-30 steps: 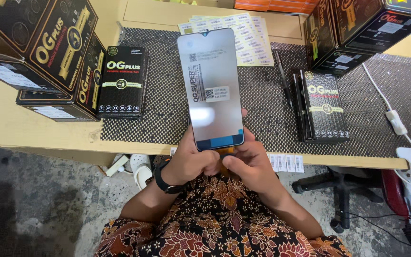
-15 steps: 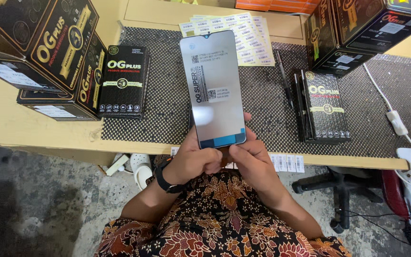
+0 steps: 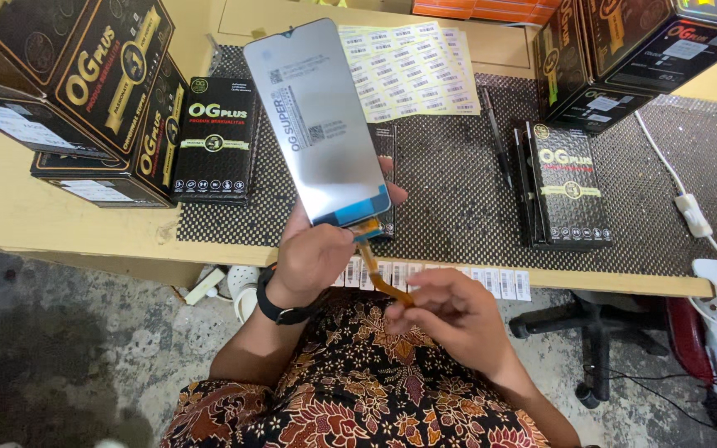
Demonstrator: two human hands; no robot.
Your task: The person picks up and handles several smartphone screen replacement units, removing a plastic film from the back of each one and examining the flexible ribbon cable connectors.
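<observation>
Phone display panel, one, grey and glossy with a blue strip at its lower edge, held upright and slightly tilted above the near edge of the bench; taken here as the landmark. Left hand closed around the panel's lower end, thumb on the face and fingers behind, a black wristband on that wrist. Orange flex ribbon, one, hanging from the panel's bottom edge and curving toward the person; right hand, below and right of the panel, closed with fingertips pinched on the ribbon's free end. Black mesh mat, one, spread on the bench behind the panel. Flat black boxes with gold lettering: one lying on the mat just left of the panel, one small stack well to the right of it, one partly hidden directly behind the panel. Larger black cartons piled left of the panel, number uncertain; more cartons at upper right. Label sheets, pale yellow, overlapping, behind and right of the panel. Thin dark tool, one, lying on the mat right of the panel. Strip of barcode labels stuck along the bench edge below the panel. White cable with inline switch far right.
</observation>
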